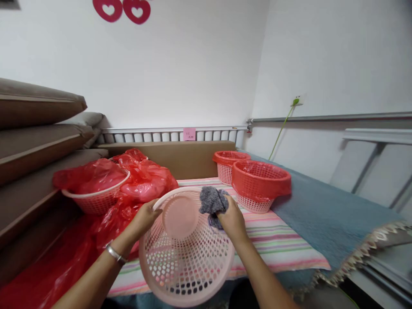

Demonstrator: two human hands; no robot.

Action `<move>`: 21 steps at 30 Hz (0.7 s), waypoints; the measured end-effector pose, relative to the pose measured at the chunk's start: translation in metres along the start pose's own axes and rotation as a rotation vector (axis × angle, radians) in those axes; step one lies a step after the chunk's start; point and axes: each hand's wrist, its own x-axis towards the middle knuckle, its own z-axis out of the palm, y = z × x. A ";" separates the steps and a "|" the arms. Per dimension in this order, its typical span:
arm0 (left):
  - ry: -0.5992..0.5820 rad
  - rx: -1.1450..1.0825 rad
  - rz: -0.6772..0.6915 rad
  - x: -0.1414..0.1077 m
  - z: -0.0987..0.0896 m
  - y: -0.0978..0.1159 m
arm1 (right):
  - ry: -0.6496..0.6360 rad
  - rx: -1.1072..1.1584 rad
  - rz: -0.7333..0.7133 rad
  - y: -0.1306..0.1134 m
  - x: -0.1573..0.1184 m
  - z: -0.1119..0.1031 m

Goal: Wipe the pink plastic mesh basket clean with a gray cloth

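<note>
Here, gripping the basket [180, 217] at its upper left rim with the left hand [145, 219]; clutching the cloth [210, 200] in the closed right hand [234, 219], at the basket's upper right.

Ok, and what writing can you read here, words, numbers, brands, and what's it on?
Pink note on the railing: short handwriting, too small and blurred to read.
Red cut-outs on the wall: cropped by the picture's edge, no readable text.
Nothing legible anywhere else.
</note>
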 end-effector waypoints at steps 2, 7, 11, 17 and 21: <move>0.049 -0.011 -0.028 -0.011 0.002 -0.015 | 0.040 0.029 0.092 0.019 -0.019 0.007; 0.144 0.083 -0.021 -0.038 0.017 -0.045 | 0.033 0.152 0.108 0.035 -0.040 0.013; 0.154 0.156 -0.018 -0.039 0.000 -0.022 | -0.070 0.134 -0.011 -0.006 -0.001 -0.012; -0.056 0.270 0.127 0.000 -0.031 0.059 | -0.371 -0.069 -0.380 -0.095 0.058 -0.029; -0.216 0.228 0.280 0.033 -0.021 0.061 | -0.429 -0.176 -0.496 -0.113 0.059 0.005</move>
